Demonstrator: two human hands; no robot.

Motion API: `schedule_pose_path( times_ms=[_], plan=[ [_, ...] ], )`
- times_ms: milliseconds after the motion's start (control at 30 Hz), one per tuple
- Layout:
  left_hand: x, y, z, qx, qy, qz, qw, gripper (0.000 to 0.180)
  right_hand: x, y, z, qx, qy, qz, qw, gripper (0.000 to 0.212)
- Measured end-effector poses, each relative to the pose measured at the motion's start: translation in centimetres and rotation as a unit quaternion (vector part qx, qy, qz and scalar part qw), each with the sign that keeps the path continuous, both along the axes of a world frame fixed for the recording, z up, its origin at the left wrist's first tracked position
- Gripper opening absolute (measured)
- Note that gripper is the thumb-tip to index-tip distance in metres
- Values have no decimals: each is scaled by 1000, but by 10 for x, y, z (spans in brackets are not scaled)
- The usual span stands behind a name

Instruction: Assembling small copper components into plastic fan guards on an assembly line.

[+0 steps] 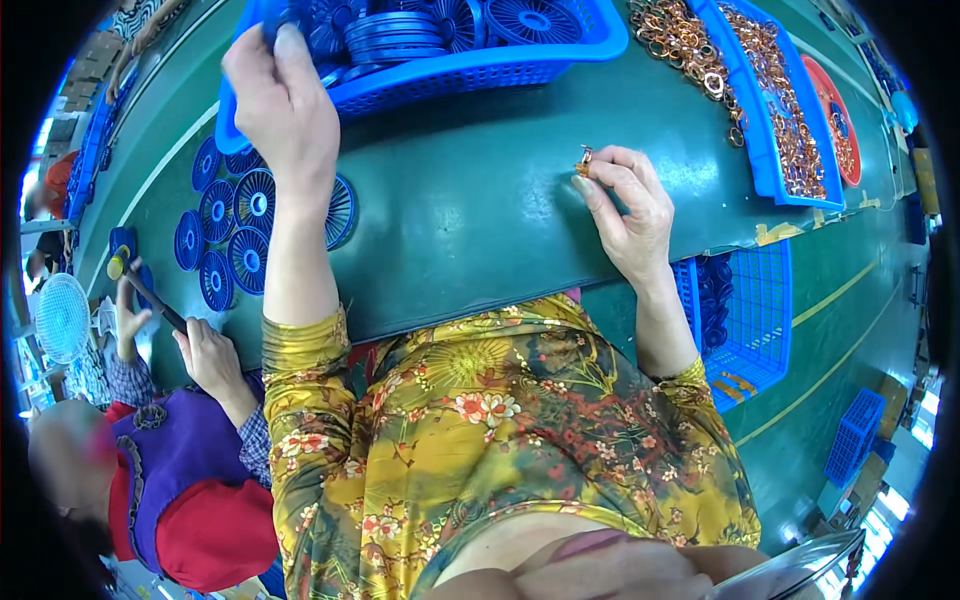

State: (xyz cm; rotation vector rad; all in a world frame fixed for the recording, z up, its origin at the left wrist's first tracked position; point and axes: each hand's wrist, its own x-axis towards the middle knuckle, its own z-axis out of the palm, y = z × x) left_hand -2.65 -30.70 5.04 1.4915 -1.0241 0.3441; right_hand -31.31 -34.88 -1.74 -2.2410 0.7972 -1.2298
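Observation:
My left hand (280, 105) is raised over the left end of a blue plastic basket (440, 75), its thumb and fingers closed on a dark blue fan grille (288, 14) that is blurred and partly cut off at the top edge. Round blue fan grilles (398, 35) lie stacked inside that basket. Over the table, to the right of centre, my right hand (628, 205) pinches a small copper-coloured metal ring (583, 160) between thumb and fingers. Beside and below my left forearm, several blue grilles (248, 260) lie flat on the green table (450, 220).
At the right, a blue tray (765, 110), a loose pile (680, 45) and a red bowl (835, 120) hold copper-coloured rings. A blue crate (755, 330) with dark blue parts stands below the table edge. On my left, a co-worker's hands (205, 355) handle a hammer (150, 290).

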Motion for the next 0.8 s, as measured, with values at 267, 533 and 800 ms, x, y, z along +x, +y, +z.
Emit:
schedule_pose_path(
  times_ms=[267, 533, 800],
  plan=[
    [-83, 63, -42, 83, 370, -266, 886, 15, 10, 16, 14, -32, -38, 56, 997, 17],
    [-103, 75, -53, 154, 442, -310, 827, 23, 34, 27, 20, -60, -45, 83, 994, 21],
    [-119, 80, -53, 83, 409, -387, 822, 31, 52, 31, 16, -95, 3, 53, 994, 14]
  ],
)
